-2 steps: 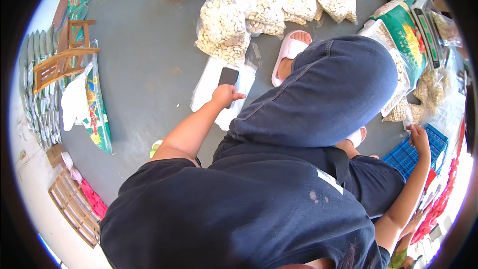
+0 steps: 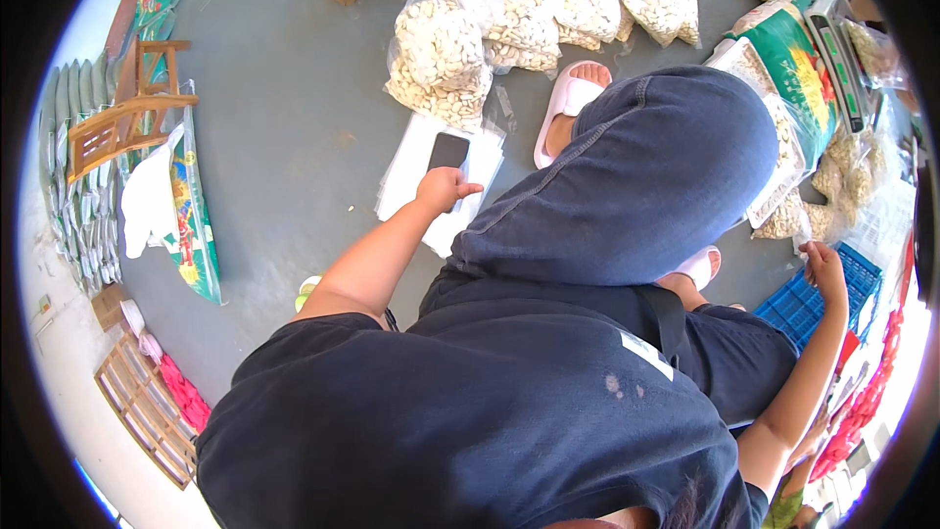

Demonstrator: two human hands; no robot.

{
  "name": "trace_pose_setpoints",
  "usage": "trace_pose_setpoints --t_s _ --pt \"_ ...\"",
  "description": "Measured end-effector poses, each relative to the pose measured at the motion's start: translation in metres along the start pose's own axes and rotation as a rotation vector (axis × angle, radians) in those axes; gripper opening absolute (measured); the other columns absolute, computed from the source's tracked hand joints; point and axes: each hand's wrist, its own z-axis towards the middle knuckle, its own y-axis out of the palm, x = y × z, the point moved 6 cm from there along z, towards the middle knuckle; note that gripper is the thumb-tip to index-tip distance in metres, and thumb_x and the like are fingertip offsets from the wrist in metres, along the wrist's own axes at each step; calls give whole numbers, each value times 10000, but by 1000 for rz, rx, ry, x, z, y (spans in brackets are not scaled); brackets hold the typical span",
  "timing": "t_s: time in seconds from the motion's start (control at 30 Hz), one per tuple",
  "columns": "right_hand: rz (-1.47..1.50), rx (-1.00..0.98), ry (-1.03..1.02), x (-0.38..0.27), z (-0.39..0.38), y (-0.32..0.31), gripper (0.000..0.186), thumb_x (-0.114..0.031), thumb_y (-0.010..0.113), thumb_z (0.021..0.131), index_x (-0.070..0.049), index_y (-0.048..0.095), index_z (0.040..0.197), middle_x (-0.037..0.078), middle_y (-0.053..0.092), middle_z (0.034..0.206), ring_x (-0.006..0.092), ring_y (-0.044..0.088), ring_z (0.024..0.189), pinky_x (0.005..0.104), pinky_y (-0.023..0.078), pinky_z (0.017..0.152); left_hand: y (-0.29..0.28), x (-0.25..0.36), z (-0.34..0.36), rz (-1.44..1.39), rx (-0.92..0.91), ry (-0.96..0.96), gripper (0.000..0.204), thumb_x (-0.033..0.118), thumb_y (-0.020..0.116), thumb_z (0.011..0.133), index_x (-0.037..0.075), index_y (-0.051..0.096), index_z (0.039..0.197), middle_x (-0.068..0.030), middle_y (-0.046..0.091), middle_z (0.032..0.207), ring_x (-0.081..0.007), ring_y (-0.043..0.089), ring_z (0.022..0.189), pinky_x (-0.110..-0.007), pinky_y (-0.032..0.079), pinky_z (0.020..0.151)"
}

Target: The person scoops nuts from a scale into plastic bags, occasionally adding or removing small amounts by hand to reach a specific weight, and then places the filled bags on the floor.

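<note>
My left hand [image 2: 446, 190] is at the lower edge of a dark-screened phone [image 2: 448, 151]. Its thumb points right, and the other fingers are curled under and mostly hidden. Below the phone lies a stack of white plastic sheets or bags [image 2: 397, 179]. Out to the right, my right hand [image 2: 824, 270] hangs over a blue plastic crate [image 2: 786, 306], its fingers drawn together beside clear plastic. Whatever it pinches is too small to make out.
Clear bags of pale, flat pieces [image 2: 436, 54] stand ahead. A green printed sack [image 2: 798, 64], a scale [image 2: 835, 49] and small filled bags [image 2: 780, 218] are at right. A wooden stool [image 2: 127, 122] stands at left. My bent leg [image 2: 636, 186] fills the middle.
The view has shifted very slightly. Both hands and the things around them look the same.
</note>
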Motion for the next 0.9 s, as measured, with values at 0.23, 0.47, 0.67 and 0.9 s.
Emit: trace_pose_setpoints --t_s 0.23,0.47,0.67,0.9 --pt "10 121 -208 -58 -49 -8 175 -169 508 810 -21 578 872 9 493 554 86 472 506 211 374 468 -85 63 -47 -451 202 317 222 194 573 734 29 480 619 -58 551 727 -134 499 652 -252 394 589" --pt "168 526 -691 -169 -140 -32 231 -86 554 748 -12 545 967 100 535 905 186 548 780 276 449 662 -236 238 -103 -1331 -52 939 99 19 493 656 46 482 751 -111 536 958 -264 470 1004 -376 345 883" --pt "444 628 -947 -193 -141 -35 444 -208 598 732 -86 446 1130 99 442 1098 217 434 1032 322 412 798 -257 401 -144 -1372 -666 1054 224 88 478 606 -19 506 801 -242 551 911 -395 517 904 -502 349 861" --pt "723 678 -1178 -165 -150 -60 617 -302 609 723 -53 334 1215 133 370 1218 217 346 1135 334 274 941 -163 547 -134 -1030 -1058 966 433 160 472 662 -67 449 1031 -232 550 933 -353 537 879 -436 393 830"
